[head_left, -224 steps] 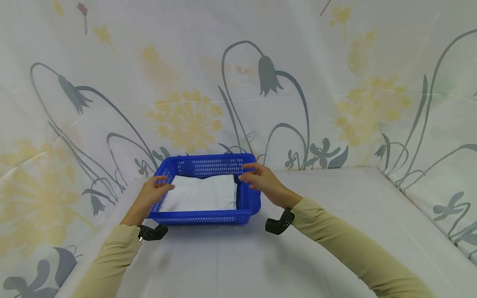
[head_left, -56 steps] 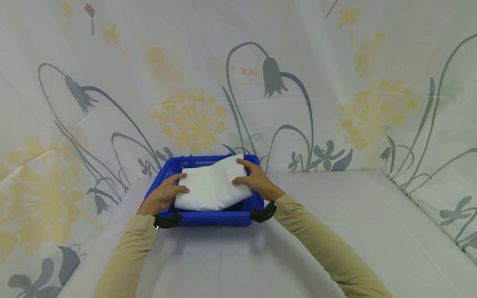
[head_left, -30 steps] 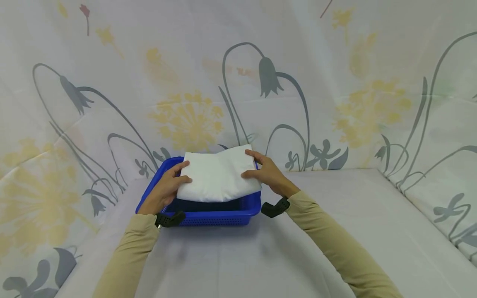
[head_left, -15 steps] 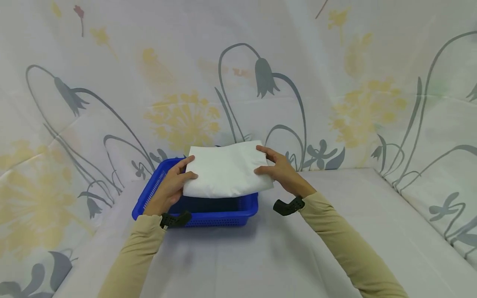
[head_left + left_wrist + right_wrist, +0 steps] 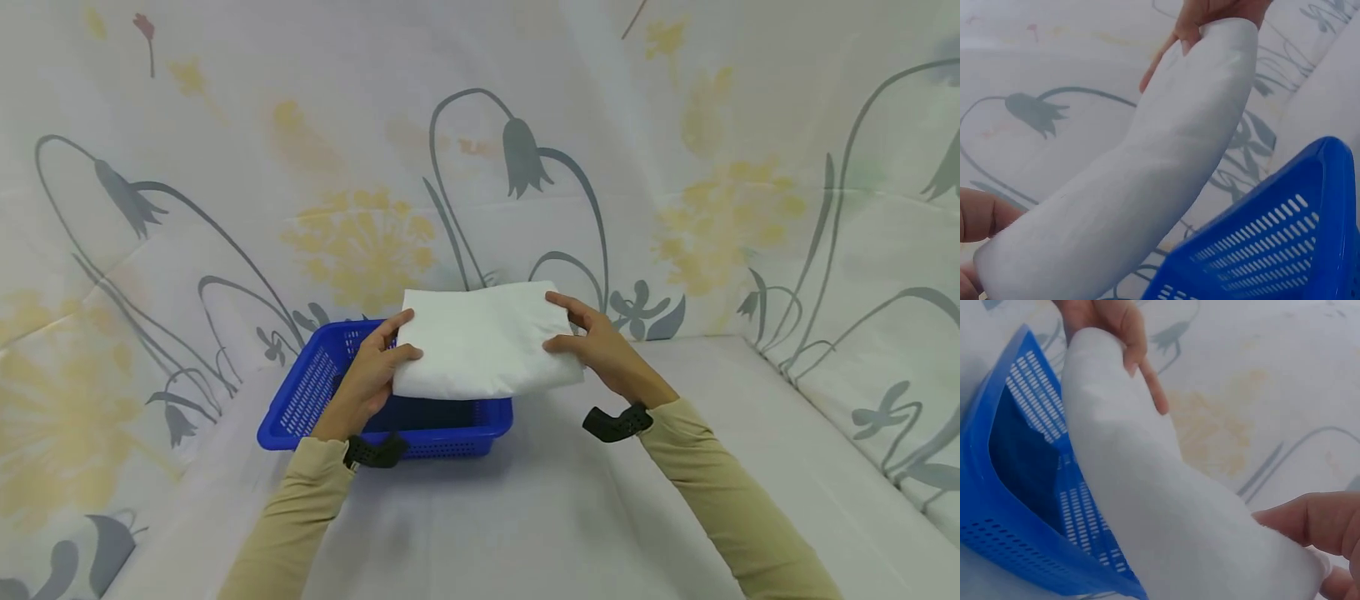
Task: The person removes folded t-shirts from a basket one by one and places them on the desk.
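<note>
A white folded cloth (image 5: pixel 483 342) is stretched between both hands, raised over the right part of a blue plastic basket (image 5: pixel 279 429). At its left end my left hand (image 5: pixel 367 379) pinches it, thumb on the near face. My right hand (image 5: pixel 611 354) grips the opposite end beyond the basket's right side. The cloth sags and bends in its middle, as the left wrist view shows. Inside the basket lies a dark navy folded cloth (image 5: pixel 1025 465), seen best in the right wrist view. Fingers behind the white cloth are partly hidden.
The basket stands on a table covered in pale cloth (image 5: pixel 555 517), towards its back left. Behind and at both sides hangs a flower-printed curtain (image 5: pixel 360 125). A black strap-on camera (image 5: pixel 618 423) sits at the right wrist, another black camera (image 5: pixel 375 450) at the left.
Both hands took hold of the white cloth lying in the basket and lifted it out. Over the last second they carried it rightwards, uncovering the basket's left part.
</note>
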A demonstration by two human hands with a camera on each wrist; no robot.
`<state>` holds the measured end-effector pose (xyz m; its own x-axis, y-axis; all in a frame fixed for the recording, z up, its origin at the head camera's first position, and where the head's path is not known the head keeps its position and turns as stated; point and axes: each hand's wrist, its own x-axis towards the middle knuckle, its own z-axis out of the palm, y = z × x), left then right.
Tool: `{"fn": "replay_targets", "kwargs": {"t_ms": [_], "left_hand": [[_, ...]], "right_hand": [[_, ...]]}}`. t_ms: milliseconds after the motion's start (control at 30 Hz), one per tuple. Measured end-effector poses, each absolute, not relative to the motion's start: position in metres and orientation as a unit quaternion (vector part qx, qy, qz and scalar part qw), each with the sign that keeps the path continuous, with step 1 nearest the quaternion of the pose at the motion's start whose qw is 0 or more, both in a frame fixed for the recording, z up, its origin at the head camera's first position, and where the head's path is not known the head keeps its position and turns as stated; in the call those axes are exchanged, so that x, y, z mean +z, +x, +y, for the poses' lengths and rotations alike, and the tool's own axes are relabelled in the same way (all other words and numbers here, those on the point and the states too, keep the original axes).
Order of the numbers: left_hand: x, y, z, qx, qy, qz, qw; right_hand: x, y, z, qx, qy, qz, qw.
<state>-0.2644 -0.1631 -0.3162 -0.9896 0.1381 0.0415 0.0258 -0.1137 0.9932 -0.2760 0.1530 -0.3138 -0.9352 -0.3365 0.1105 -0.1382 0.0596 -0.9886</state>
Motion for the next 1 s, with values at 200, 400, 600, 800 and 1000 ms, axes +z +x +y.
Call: {"fn": "replay_targets", "kwargs": {"t_ms": [200, 400, 600, 800, 1000], "left_hand": [[-0.316, -0.266, -0.142, 0.754, 0.076, 0.652, 0.031], [-0.317, -0.269, -0.119, 0.766, 0.079, 0.637, 0.027], [-0.320, -0.271, -0.097, 0.781, 0.079, 0.619, 0.018], [-0.322, -0.272, -0.076, 0.789, 0.093, 0.607, 0.014], [-0.325, -0.273, -0.055, 0.793, 0.094, 0.602, 0.017]], "right_hand": [[-0.310, -0.266, 0.177, -0.665, -0.157, 0.727, 0.071], [-0.304, -0.259, 0.197, -0.667, -0.155, 0.726, 0.059], [-0.302, -0.253, 0.215, -0.671, -0.157, 0.723, 0.051], [-0.302, -0.247, 0.235, -0.685, -0.156, 0.710, 0.035], [-0.304, -0.241, 0.251, -0.701, -0.148, 0.698, 0.011]]}}
